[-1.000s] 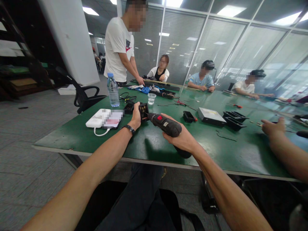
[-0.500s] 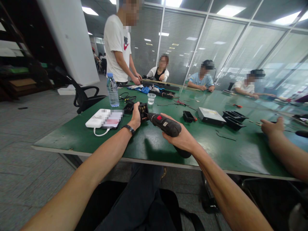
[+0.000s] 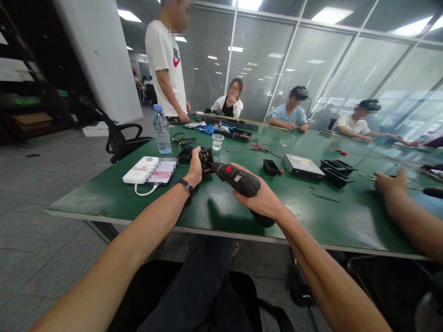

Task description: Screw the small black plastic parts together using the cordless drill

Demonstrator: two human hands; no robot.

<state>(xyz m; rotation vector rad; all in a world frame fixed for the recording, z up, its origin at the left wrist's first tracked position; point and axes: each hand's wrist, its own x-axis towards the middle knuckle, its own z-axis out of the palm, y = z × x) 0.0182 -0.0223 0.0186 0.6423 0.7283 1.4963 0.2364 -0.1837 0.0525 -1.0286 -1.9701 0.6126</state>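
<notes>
My right hand [image 3: 258, 193] is wrapped round a black cordless drill [image 3: 238, 180] with a red patch on its side. The drill's front end points left, into the open face of a small black box [image 3: 206, 159] with metal parts inside. My left hand [image 3: 195, 167] holds that box upright on the table, fingers round its near side. Where the drill tip meets the box is too small to make out. Beside my left wrist lie a white power bank [image 3: 140, 169] and a phone [image 3: 164, 170], joined by a white cable.
A water bottle [image 3: 162, 130] and a plastic cup [image 3: 217, 142] stand beyond my left hand on the green table [image 3: 214, 203]. To the right are black trays [image 3: 337, 171] and a silver-grey box [image 3: 303, 166]. A co-worker's hand [image 3: 391, 182] is at far right. Several people are round the table.
My hands, the drill and the black box look the same. The standing person has shifted left and drawn their hands back from the table items. A seated person has raised a hand to their face.
</notes>
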